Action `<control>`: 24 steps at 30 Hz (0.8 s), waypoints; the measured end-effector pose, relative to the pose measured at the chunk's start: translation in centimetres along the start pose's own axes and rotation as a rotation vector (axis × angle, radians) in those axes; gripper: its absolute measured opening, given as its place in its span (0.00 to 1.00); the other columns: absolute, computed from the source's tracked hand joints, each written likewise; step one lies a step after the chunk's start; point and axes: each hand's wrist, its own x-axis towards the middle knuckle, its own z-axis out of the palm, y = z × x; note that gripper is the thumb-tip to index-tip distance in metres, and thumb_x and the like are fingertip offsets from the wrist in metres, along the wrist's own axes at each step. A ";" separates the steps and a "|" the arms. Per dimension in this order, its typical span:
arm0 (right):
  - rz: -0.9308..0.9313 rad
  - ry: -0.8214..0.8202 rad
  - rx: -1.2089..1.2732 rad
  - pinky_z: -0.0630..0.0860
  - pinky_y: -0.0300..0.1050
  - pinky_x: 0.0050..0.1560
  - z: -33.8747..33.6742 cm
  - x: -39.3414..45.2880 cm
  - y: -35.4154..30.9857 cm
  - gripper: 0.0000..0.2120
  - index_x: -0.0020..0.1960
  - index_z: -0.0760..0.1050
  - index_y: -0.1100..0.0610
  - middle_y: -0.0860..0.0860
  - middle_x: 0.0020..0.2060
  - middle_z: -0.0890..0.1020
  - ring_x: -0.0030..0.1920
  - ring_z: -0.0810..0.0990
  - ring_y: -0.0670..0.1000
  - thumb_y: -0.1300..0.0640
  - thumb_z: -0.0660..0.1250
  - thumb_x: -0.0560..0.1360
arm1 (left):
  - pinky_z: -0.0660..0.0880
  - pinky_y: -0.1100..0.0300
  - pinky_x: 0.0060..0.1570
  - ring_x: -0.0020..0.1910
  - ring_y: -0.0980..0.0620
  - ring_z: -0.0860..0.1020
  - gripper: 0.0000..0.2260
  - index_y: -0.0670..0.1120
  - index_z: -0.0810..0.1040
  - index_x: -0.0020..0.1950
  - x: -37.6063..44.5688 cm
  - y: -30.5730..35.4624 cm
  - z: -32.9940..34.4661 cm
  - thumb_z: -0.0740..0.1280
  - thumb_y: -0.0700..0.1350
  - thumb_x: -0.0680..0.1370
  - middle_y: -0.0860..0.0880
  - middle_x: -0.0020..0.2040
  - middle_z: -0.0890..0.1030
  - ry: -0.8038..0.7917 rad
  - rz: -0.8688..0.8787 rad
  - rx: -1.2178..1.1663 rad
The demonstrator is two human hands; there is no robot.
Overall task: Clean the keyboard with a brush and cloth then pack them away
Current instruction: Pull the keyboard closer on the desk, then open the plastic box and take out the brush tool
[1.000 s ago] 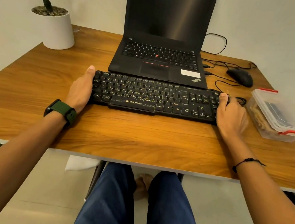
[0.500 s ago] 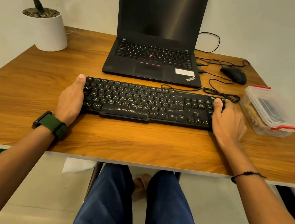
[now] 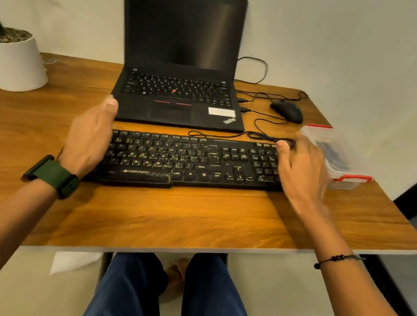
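Hovering over the two ends of the black keyboard (image 3: 190, 160): your left hand (image 3: 89, 134) and right hand (image 3: 302, 171), fingers relaxed and straight, gripping nothing; keyboard lies flat on the wooden table (image 3: 190, 221), just in front of the laptop (image 3: 178, 69); clear plastic box (image 3: 338, 158) with red clips sits just right of your right hand; its contents unclear.

Head camera looks forward and down over the desk (image 3: 190, 224).
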 end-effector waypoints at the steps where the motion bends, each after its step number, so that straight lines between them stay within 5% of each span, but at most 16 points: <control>1: -0.020 0.025 -0.015 0.67 0.52 0.63 -0.9 0.3 0.4 0.25 0.70 0.65 0.60 0.58 0.66 0.72 0.68 0.67 0.56 0.45 0.53 0.80 | 0.64 0.55 0.38 0.37 0.49 0.69 0.23 0.39 0.72 0.42 -0.2 1.5 1.2 0.48 0.55 0.82 0.45 0.37 0.73 -0.034 0.023 -0.052; 3: -0.046 0.064 -0.047 0.67 0.50 0.63 -2.6 0.8 1.7 0.23 0.69 0.66 0.61 0.58 0.65 0.72 0.67 0.67 0.56 0.47 0.56 0.80 | 0.66 0.58 0.58 0.58 0.49 0.74 0.21 0.42 0.75 0.62 -0.7 4.0 3.8 0.51 0.55 0.82 0.44 0.60 0.77 -0.115 0.046 -0.172; 5: -0.053 0.087 -0.098 0.66 0.49 0.63 -4.0 1.1 3.4 0.23 0.69 0.66 0.61 0.59 0.66 0.72 0.67 0.66 0.57 0.49 0.57 0.79 | 0.60 0.63 0.66 0.68 0.55 0.66 0.22 0.45 0.65 0.72 -1.4 6.6 6.6 0.52 0.54 0.81 0.48 0.71 0.68 -0.231 0.129 -0.227; 15: -0.081 -0.017 -0.222 0.68 0.47 0.63 -6.5 -0.3 10.9 0.20 0.67 0.69 0.61 0.58 0.64 0.74 0.65 0.69 0.57 0.54 0.60 0.77 | 0.63 0.57 0.66 0.69 0.47 0.66 0.22 0.41 0.60 0.73 -5.6 16.3 20.3 0.56 0.47 0.81 0.43 0.72 0.66 -0.777 0.730 0.058; 24: -0.203 0.029 -0.193 0.75 0.48 0.51 -4.7 -0.6 13.0 0.14 0.58 0.77 0.60 0.58 0.55 0.80 0.57 0.75 0.58 0.65 0.67 0.73 | 0.61 0.54 0.67 0.71 0.45 0.64 0.22 0.42 0.63 0.72 -6.2 18.6 25.2 0.60 0.43 0.79 0.42 0.71 0.67 -0.762 0.914 0.381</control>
